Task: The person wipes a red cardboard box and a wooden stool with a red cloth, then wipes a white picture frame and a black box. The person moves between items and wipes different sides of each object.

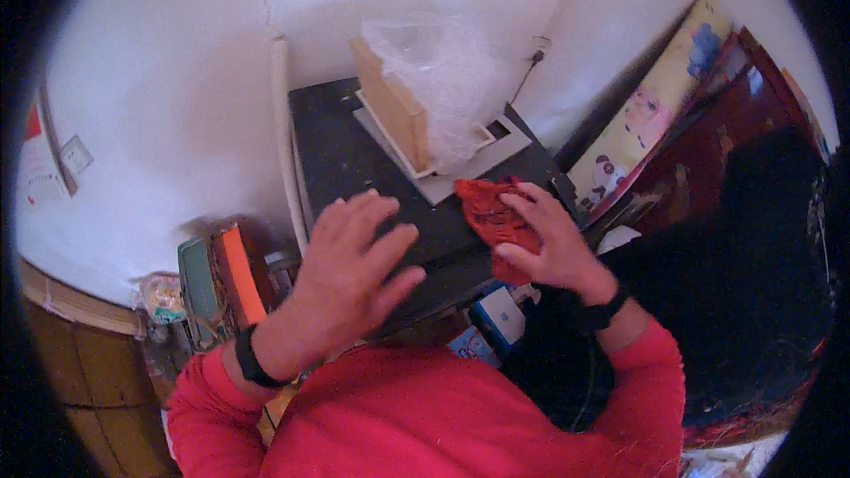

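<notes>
My right hand (558,243) is closed on a crumpled red cloth (494,212), with the thumb and fingers pinching its right side. Dark folds or marks cross the cloth, which hangs over the right front part of the black tabletop (332,137). Over the left front of that top, my left hand (354,257) holds nothing; its fingers are spread. Beyond both hands, a light wooden box (390,111) stands on a pale flat frame (438,186). Clear plastic wrap (452,88) is bunched over the box's right side.
Left of the table stand an orange-edged box (243,274) and a green container (199,274). A pale pole (282,115) leans at the table's left edge. On the right are a patterned board (655,106) and a dark red panel (708,142). A small blue-white box (500,317) sits below.
</notes>
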Action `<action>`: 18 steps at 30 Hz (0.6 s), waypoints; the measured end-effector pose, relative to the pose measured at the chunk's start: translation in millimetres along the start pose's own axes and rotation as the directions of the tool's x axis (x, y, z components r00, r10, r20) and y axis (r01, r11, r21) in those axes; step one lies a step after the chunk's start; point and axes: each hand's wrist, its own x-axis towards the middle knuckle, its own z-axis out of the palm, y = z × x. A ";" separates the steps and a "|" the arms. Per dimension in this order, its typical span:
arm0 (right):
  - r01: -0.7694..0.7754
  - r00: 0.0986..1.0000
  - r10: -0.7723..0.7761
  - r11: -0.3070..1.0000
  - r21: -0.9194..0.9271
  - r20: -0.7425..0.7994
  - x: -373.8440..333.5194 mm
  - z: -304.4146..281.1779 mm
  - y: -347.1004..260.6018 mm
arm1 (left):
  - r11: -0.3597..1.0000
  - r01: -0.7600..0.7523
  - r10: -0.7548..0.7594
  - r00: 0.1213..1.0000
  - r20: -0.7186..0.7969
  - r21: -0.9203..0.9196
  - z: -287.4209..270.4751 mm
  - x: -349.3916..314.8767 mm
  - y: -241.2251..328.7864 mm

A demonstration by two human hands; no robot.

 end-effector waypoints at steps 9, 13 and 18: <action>0.013 0.965 -0.017 1.000 -0.019 -0.260 -18.1 21.2 5.3 | 0.990 -0.121 0.075 0.891 0.448 0.076 39.9 75.9 -27.8; -0.103 0.928 0.078 0.993 -0.049 -0.365 -27.8 19.6 -1.6 | 0.982 -0.141 0.072 0.895 0.440 0.128 49.9 77.1 -34.3; 0.185 0.943 -0.156 0.980 0.072 -0.292 -24.2 29.7 -20.7 | 0.970 -0.187 0.091 0.873 0.480 0.156 47.2 84.1 -47.3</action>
